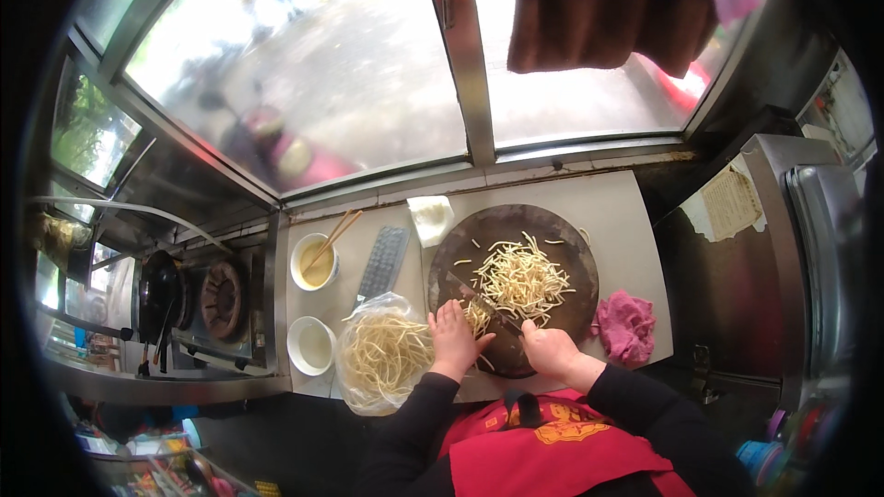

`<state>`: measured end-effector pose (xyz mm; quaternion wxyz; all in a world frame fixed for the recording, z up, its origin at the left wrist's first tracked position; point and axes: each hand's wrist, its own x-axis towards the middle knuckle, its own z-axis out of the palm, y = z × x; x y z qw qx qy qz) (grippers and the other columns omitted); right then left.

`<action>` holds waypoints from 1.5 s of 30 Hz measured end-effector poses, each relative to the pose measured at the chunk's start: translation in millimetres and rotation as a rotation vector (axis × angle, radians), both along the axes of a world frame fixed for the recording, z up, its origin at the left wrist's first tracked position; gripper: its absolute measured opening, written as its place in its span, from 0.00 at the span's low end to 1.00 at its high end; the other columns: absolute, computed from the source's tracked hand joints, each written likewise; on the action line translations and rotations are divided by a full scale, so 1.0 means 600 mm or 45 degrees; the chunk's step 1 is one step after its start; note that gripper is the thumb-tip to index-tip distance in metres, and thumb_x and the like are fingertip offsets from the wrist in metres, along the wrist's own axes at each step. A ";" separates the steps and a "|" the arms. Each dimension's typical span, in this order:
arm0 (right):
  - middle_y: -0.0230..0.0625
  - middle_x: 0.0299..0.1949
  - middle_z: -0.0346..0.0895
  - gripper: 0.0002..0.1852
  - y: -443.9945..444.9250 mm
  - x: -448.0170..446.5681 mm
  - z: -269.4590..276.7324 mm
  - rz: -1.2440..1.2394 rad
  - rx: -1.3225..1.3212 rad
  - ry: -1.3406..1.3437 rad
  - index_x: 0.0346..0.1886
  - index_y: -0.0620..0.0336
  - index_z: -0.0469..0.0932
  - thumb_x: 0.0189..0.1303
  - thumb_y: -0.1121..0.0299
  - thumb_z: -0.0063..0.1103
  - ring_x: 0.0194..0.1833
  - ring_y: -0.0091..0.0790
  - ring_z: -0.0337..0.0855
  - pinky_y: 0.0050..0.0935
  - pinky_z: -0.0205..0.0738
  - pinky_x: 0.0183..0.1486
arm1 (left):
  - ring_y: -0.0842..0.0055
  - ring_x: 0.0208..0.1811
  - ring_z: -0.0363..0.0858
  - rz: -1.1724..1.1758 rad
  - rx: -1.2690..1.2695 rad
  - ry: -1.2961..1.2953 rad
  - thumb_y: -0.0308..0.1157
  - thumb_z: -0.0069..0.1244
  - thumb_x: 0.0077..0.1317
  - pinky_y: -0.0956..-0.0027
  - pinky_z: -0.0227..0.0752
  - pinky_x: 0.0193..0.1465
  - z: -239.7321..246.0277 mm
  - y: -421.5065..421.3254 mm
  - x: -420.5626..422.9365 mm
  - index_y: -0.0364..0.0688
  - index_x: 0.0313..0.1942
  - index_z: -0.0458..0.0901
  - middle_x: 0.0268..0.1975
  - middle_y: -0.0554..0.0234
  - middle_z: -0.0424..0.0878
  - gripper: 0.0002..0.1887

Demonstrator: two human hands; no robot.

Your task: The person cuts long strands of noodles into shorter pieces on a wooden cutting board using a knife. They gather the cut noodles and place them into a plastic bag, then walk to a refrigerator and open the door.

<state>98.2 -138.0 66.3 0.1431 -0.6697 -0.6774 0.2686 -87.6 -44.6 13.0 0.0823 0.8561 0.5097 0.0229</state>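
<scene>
On a round, dark chopping board (514,217) lies a heap of short-cut pale noodle-like strands (525,279). My right hand (554,353) grips the handle of a kitchen knife (492,305), whose blade slants up and left across the board. Beside the blade, at the board's left edge, my left hand (456,339) holds a small bunch of strands (476,317) with fingers and thumb on either side; what lies under the palm is hidden. Just left of that hand is an open clear plastic bag (356,390) filled with long uncut strands (387,352).
Left on the counter (621,221) are a bowl of yellowish liquid (315,262) with chopsticks (333,241), a white bowl (311,346) and a grey textured strip (384,259). A white packet (431,219) touches the board's top left. Right of it lies a pink cloth (625,326). A stove burner (222,300) stands farther left.
</scene>
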 end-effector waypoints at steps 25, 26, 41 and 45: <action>0.51 0.23 0.79 0.08 0.051 -0.054 -0.038 0.027 -0.263 -0.106 0.38 0.69 0.65 0.58 0.74 0.44 0.27 0.53 0.83 0.46 0.77 0.28 | 0.55 0.50 0.72 -0.085 0.035 -0.549 0.31 0.55 0.55 0.59 0.67 0.56 -0.064 -0.007 -0.016 0.33 0.49 0.76 0.50 0.48 0.75 0.21; 0.51 0.22 0.79 0.08 0.046 -0.059 -0.050 0.005 -0.251 -0.102 0.38 0.69 0.65 0.59 0.74 0.42 0.27 0.53 0.83 0.47 0.77 0.29 | 0.55 0.50 0.72 -0.083 0.055 -0.558 0.31 0.56 0.55 0.59 0.67 0.56 -0.069 -0.006 -0.015 0.33 0.49 0.76 0.50 0.48 0.75 0.21; 0.52 0.20 0.77 0.11 0.015 0.040 -0.060 -0.209 -0.034 -0.011 0.37 0.66 0.65 0.64 0.66 0.49 0.25 0.57 0.79 0.52 0.71 0.28 | 0.56 0.52 0.70 -0.096 0.117 -0.541 0.27 0.53 0.56 0.60 0.66 0.57 -0.069 0.003 0.024 0.34 0.51 0.74 0.52 0.51 0.72 0.21; 0.52 0.20 0.76 0.11 0.009 0.045 -0.048 -0.216 -0.036 -0.052 0.38 0.66 0.64 0.64 0.66 0.49 0.25 0.57 0.79 0.52 0.71 0.28 | 0.56 0.51 0.70 -0.101 0.109 -0.568 0.27 0.54 0.56 0.60 0.66 0.56 -0.064 0.011 0.043 0.34 0.52 0.74 0.50 0.50 0.73 0.22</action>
